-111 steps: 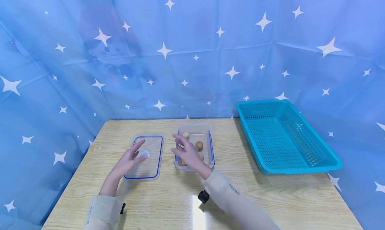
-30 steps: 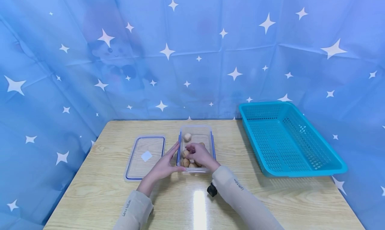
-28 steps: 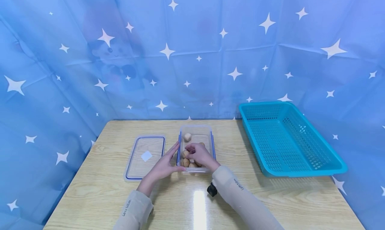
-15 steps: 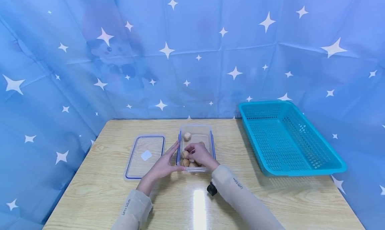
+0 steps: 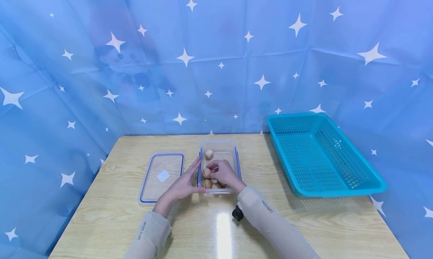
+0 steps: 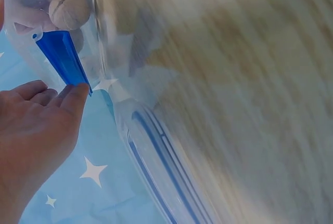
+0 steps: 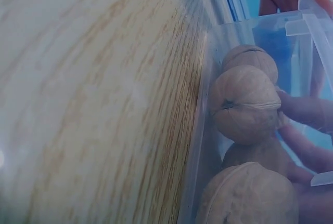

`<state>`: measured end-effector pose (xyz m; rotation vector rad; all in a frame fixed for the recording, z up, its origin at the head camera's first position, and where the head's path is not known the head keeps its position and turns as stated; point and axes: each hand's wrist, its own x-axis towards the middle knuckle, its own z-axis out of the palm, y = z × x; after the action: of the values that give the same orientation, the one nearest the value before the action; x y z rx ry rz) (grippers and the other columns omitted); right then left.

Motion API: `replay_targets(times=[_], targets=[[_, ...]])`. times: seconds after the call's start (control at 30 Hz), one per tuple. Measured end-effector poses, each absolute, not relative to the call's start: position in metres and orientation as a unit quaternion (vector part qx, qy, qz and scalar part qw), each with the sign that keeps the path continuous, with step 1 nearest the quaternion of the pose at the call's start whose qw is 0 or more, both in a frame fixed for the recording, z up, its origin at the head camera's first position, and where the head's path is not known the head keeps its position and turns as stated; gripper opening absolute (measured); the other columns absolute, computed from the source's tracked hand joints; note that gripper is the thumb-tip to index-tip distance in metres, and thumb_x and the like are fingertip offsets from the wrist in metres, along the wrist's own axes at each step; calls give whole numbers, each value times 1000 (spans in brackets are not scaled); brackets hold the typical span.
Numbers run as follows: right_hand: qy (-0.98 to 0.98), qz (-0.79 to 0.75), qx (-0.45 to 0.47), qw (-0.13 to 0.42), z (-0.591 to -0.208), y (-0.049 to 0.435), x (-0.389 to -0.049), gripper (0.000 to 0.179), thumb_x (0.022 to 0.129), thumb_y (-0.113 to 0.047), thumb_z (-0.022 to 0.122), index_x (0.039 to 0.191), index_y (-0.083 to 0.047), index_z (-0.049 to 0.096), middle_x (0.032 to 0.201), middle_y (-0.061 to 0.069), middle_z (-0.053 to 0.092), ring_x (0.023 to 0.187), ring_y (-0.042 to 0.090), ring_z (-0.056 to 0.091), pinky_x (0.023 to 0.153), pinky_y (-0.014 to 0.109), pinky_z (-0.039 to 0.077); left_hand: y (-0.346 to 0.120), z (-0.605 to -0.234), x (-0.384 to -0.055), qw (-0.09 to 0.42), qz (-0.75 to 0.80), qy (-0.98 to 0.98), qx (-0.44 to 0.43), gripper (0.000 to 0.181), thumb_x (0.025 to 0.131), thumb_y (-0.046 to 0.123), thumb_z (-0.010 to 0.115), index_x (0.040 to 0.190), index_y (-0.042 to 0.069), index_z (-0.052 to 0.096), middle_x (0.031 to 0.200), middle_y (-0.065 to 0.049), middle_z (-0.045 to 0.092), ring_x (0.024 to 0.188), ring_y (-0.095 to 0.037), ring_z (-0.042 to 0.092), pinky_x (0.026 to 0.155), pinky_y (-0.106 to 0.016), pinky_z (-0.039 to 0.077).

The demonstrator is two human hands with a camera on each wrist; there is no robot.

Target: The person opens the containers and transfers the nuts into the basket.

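A clear plastic box (image 5: 219,191) with blue latches stands mid-table, holding several walnuts (image 7: 245,104). My left hand (image 5: 182,184) lies along its left side, fingers straight against the wall and thumb at the front left corner. In the left wrist view, those fingertips touch the blue latch (image 6: 61,57). Inside the box, my right hand (image 5: 224,173) has its fingers curled, pinching a walnut (image 5: 206,173) near the left wall. Another walnut (image 5: 209,154) sits alone at the back left. More walnuts are at the front, partly hidden by the right hand.
The clear lid (image 5: 162,189) with a blue seal and a white square label lies left of the box. A turquoise perforated basket (image 5: 295,176) stands at the right of the wooden table (image 5: 189,229). A star-patterned blue curtain (image 5: 216,63) hangs behind.
Since the earliest frame, my left hand has moved right from above the lid to the box's side. The right hand has gone down into the box. Over the last second, both hands have hardly moved.
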<state>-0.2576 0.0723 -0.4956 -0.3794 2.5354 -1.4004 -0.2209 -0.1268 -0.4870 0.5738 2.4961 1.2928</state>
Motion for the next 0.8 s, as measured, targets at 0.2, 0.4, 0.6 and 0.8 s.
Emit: replay_targets(times=[0.2, 0.4, 0.6, 0.8], targets=[[855, -490, -134, 103, -495, 72, -257, 29, 87, -5, 73, 116, 0, 69, 110, 14, 72, 97, 25, 69, 87, 36, 60, -127, -488, -220, 131, 437, 869, 194, 114, 76, 36, 85, 161, 14, 13, 170, -6, 4, 155, -35, 10, 124, -61, 15], [849, -507, -112, 101, -493, 74, -257, 31, 88, -8, 73, 118, -5, 69, 111, 11, 72, 102, 24, 68, 90, 38, 59, -126, -488, -221, 131, 434, 870, 193, 114, 75, 37, 86, 161, 14, 14, 170, -2, 4, 155, -34, 11, 124, -61, 17], [848, -513, -114, 72, -478, 79, -261, 31, 87, -8, 73, 118, -5, 70, 115, 12, 73, 104, 28, 69, 87, 36, 60, -126, -488, -221, 135, 442, 867, 187, 115, 75, 36, 87, 161, 15, 15, 170, -1, 5, 155, -34, 11, 124, -60, 18], [842, -520, -130, 60, -446, 96, -263, 35, 92, -13, 70, 126, -5, 66, 122, 15, 69, 112, 31, 66, 90, 39, 60, -126, -486, -222, 135, 434, 872, 182, 115, 74, 38, 87, 161, 14, 16, 170, -1, 6, 155, -34, 12, 124, -60, 19]])
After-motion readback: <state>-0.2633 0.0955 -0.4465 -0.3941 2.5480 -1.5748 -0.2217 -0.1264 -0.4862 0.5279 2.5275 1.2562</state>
